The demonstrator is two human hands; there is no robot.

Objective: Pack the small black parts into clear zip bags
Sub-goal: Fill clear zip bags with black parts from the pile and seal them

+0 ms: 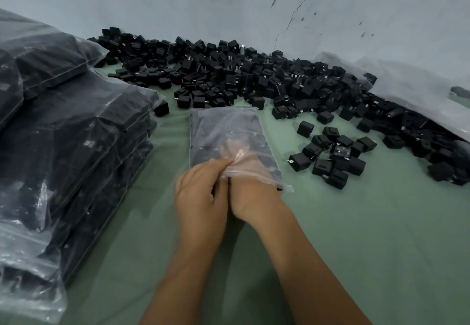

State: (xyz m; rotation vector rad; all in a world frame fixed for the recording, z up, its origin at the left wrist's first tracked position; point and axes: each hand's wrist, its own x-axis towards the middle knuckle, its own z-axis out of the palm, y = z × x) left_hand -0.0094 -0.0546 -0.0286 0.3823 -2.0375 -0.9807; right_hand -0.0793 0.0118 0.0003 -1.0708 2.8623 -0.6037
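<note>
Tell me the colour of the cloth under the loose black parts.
Pale green cloth, seen best in the head view, the only one.

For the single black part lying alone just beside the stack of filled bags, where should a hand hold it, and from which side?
Judging by its pose, pinch the lone black part from above, across its two flat opposite side faces. It is a blocky cube resting on the green surface, with the stack of filled bags close on its left, so its top and its near and far faces are freest. Any prongs are not visible.
</note>
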